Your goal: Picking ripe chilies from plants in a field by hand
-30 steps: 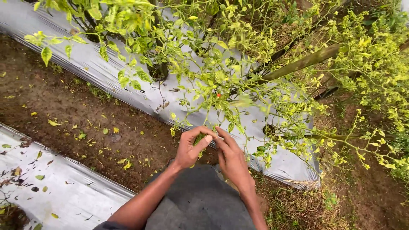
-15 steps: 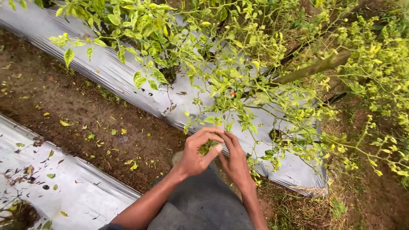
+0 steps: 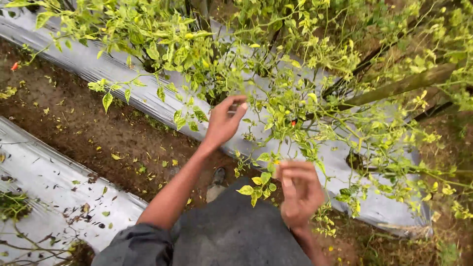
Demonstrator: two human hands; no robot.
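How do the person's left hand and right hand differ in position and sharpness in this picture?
The left hand reaches far up into the leafy plant, while the right hand stays low, near the body. The left hand looks sharp; the right hand is blurred. Both are bare and among thin green stems, and neither clearly holds anything.

The chilli plant [image 3: 276,88] is a sprawl of thin, pale green stems and small yellow-green leaves, leaning out over the silver mulch sheet [image 3: 113,79] that covers its bed. One small red chilli [image 3: 293,123] hangs among the stems above that sheet — upright or tilted is hard to tell. Lower sprigs droop just past the sheet's near edge.
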